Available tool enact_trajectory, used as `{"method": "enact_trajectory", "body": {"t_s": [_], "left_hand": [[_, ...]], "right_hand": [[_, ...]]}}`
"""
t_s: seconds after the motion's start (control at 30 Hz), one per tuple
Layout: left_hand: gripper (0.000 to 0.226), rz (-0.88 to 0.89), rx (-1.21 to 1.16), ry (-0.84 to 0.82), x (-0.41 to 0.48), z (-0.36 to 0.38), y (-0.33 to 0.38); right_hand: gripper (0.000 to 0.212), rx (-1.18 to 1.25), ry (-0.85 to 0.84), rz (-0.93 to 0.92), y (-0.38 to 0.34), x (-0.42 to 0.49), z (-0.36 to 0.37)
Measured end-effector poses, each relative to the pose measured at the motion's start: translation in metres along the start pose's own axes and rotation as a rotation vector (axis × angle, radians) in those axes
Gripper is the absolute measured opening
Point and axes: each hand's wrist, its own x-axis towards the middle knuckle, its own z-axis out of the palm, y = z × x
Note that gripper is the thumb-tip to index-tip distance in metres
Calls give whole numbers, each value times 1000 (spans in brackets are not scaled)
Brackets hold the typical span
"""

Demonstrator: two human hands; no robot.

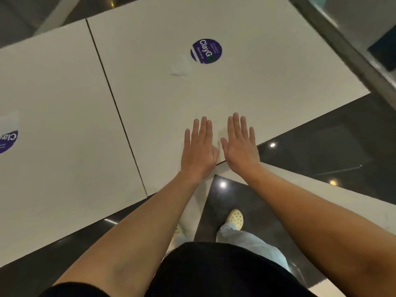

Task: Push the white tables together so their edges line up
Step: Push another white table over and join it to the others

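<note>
Two white tables stand side by side with a thin dark seam (pixel 116 103) between them. The right table (pixel 267 78) carries a round purple sticker (pixel 206 51) and a torn paper patch (pixel 180 67). The left table (pixel 60 116) has a purple sticker (pixel 7 140) at its left edge. My left hand (pixel 199 147) and my right hand (pixel 241 142) lie flat, fingers spread, on the right table near its front edge. Neither hand holds anything. At the front, the right table's edge sits slightly farther from me than the left table's.
Glossy dark floor (pixel 332 146) with light reflections runs along the front and right. A white band (pixel 321 189) crosses the floor beneath my right arm. My feet in pale clogs (pixel 235 218) stand below. A metal rail (pixel 342 43) runs behind the right table.
</note>
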Motion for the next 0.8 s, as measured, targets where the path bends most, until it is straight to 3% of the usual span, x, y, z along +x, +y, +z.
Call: {"method": "enact_trajectory", "body": {"t_s": [0.3, 0.53, 0.8], "left_hand": [[63, 141, 22, -89, 71, 34, 155], [56, 242, -55, -103, 133, 61, 215], [59, 326, 55, -189, 236, 86, 261]], "right_hand": [[57, -34, 7, 110, 155, 2, -39], [56, -12, -19, 156, 226, 32, -48], [66, 31, -109, 199, 301, 104, -62]]}}
